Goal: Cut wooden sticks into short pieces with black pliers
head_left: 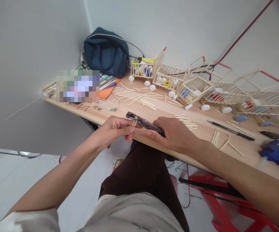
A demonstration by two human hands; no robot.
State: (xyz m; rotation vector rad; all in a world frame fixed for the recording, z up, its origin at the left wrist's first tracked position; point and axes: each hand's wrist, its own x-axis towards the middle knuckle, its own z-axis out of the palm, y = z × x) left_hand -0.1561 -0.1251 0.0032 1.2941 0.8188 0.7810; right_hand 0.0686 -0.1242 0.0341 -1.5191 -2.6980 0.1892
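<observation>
Between the thumb and fingers of my left hand (120, 129) are short pale wooden sticks (134, 122), held upright near the table's front edge. My right hand (174, 133) is wrapped round a dark hand tool (145, 123), its worn head reaching left across the sticks; it looks like a cutter or pliers, but the jaws are too small to make out. Beyond my hands lie many loose wooden sticks (147, 103). A row of cut sticks (187, 122) lies just past my right hand.
Small stick-built carts with white wheels line the back, among them a cart (143, 69) holding coloured pieces. A blue bag (106, 51) stands back left. To the right are a black pen (231, 130), a blue glue gun (278, 156) and orange-handled pliers (274, 136). Red stool legs (216, 206) stand below.
</observation>
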